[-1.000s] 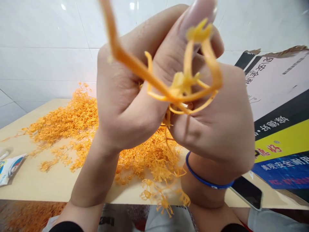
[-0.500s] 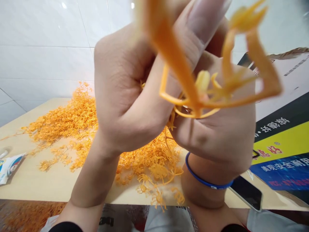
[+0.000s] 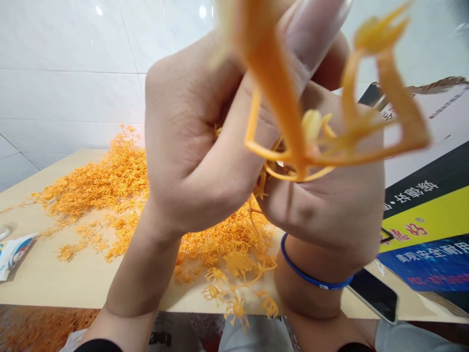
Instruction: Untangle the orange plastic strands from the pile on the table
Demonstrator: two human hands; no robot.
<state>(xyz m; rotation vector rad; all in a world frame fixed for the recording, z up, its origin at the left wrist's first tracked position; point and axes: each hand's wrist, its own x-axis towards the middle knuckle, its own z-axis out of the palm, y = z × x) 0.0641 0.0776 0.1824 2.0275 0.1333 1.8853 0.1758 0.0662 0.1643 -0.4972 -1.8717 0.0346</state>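
My left hand [image 3: 186,151] and my right hand [image 3: 326,205] are pressed together above the table, fingers closed. Between them they grip an orange plastic sprig [image 3: 282,112], whose thin branching stems rise close to the camera and look blurred. Its lower part disappears into the gap between the hands. More orange sprigs [image 3: 234,266] lie tangled in a large pile just below my hands. A blue wristband [image 3: 311,276] circles my right wrist.
The pile spreads left across a light wooden table [image 3: 62,278]. A smartphone [image 3: 373,293] lies at the right, beneath a printed cardboard box [image 3: 421,195]. A small printed packet [image 3: 14,254] sits at the left edge. More orange sprigs [image 3: 40,327] lie below the table. White tiles [image 3: 73,73] cover the wall.
The held sprig has moved closer to the camera and up to the right, now looking larger and more blurred. My hands stay clasped, and the pile has not visibly changed.
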